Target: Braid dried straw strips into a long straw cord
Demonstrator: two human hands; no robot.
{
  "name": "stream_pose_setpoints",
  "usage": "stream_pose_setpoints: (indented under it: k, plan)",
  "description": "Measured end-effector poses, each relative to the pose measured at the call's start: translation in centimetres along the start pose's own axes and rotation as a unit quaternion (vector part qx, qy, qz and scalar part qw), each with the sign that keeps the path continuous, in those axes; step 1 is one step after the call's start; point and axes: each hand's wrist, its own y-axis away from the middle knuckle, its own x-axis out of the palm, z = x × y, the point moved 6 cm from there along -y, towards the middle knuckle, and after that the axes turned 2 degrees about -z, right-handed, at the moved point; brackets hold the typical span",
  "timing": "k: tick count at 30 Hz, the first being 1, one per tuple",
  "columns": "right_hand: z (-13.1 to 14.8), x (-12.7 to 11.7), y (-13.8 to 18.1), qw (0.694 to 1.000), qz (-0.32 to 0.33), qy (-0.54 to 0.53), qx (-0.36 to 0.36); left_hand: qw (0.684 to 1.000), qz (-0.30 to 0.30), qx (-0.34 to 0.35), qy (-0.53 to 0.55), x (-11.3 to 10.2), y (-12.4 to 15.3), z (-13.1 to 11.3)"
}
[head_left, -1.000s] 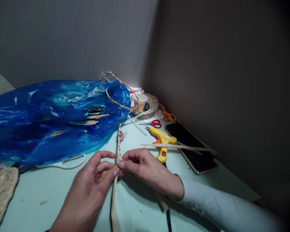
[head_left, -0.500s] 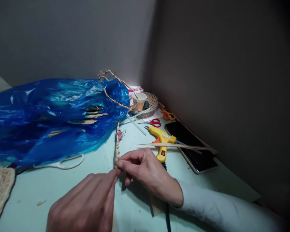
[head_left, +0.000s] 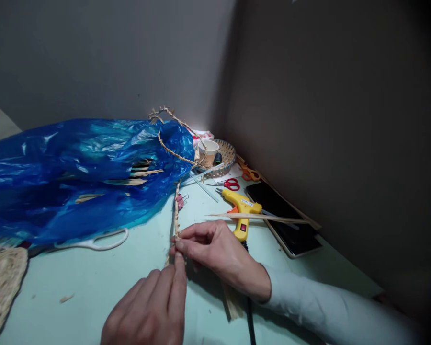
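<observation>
Landmark: yellow glue gun (head_left: 247, 205), on its side on the pale green counter (head_left: 75, 282), black cable (head_left: 251, 318) trailing toward the near side.

Braided cord (head_left: 176, 211): left of the glue gun, running away lengthwise; its near end is at the hands. Right hand (head_left: 217, 254), near side of the gun and slightly left: thumb and finger pinched on the cord. Left hand (head_left: 149, 306), nearer and farther left: fingers curled, one finger reaching the cord's near end; cannot tell whether it grips.

Left of the gun: pink binder clip (head_left: 180, 201) just beside the cord; farther left, blue plastic bag (head_left: 93, 143), white handle (head_left: 109, 244), woven piece (head_left: 3, 287).

Beyond the gun: red-handled scissors (head_left: 232, 184), orange-handled scissors (head_left: 250, 173), then shallow basket (head_left: 230, 155) with paper cup (head_left: 210, 148) and dark spool (head_left: 218, 158).

Across the gun: flat pale strip (head_left: 262, 217), reaching over the dark-screened device (head_left: 298, 243) to its right.
</observation>
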Motion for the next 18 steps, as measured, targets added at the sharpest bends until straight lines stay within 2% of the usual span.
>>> stream_pose_setpoints:
  k: [2,4,6,7,8,9,10,12,13,14,15,16,18]
  plan:
    - [-0.1,0.1,0.0,1.0,0.003,0.001,-0.004,0.999,-0.01,0.014,0.045,-0.1,-0.2,0.2]
    - [0.0,0.0,0.1,1.0,0.0,0.011,-0.012,0.991,-0.019,-0.022,0.134,-0.3,-0.5,1.4]
    - [0.0,0.0,0.3,1.0,-0.002,0.024,-0.018,0.962,-0.008,-0.134,0.238,0.2,-0.8,3.5]
    - [-0.1,0.0,0.4,1.0,0.003,0.023,-0.02,0.933,0.01,-0.211,0.291,0.9,-0.8,4.7]
    - [-0.2,0.1,0.4,1.0,0.01,0.017,-0.02,0.89,0.046,-0.285,0.354,1.9,-0.7,5.6]
    - [-0.3,0.1,0.5,1.0,0.02,0.006,-0.019,0.825,0.092,-0.352,0.433,3.1,-0.5,6.0]
    - [-0.4,0.2,0.6,0.999,0.033,-0.004,-0.018,0.743,0.14,-0.396,0.521,4.4,-0.3,5.8]
    - [-0.6,0.2,0.6,0.999,0.046,0.012,-0.025,0.566,0.201,-0.445,0.664,6.1,0.0,4.4]
    - [-0.5,0.1,0.7,0.997,0.043,0.044,-0.035,0.493,0.212,-0.459,0.708,6.6,0.1,3.7]
    - [-0.4,0.0,0.7,0.995,0.039,0.084,-0.047,0.439,0.213,-0.474,0.733,6.9,0.3,3.2]
    - [-0.2,-0.1,0.7,0.99,0.036,0.123,-0.06,0.406,0.208,-0.492,0.741,7.0,0.5,2.9]
    - [0.1,-0.3,0.8,0.984,0.031,0.16,-0.071,0.391,0.205,-0.511,0.738,7.1,0.7,2.7]
    - [0.6,-0.4,0.9,0.973,0.031,0.217,-0.078,0.399,0.207,-0.526,0.722,7.0,1.0,2.5]
